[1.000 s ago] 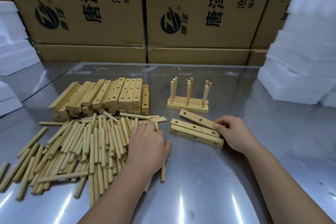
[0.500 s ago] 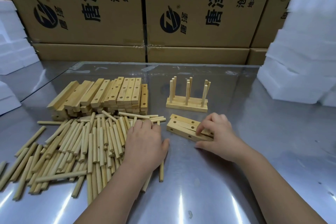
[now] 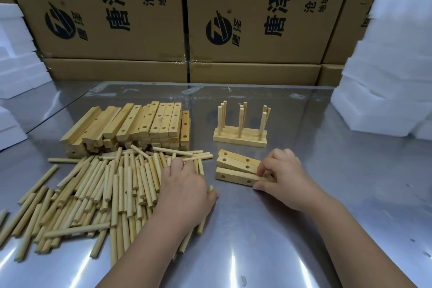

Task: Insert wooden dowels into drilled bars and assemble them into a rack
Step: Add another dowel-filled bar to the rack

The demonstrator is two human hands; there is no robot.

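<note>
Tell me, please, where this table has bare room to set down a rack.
Bare steel lies right of the finished rack, up to the foam blocks, and between the left hand and right hand. Crowded: the left side, with the dowel pile and stacked bars.

You get a bright, even view. Light from above leaves white shiny streaks on the metal table (image 3: pixel 268 229) near you. Shadows are soft and faint. The boxes (image 3: pixel 112 7) bend near the edges, and the white foam (image 3: pixel 392 72) looks blurry.
</note>
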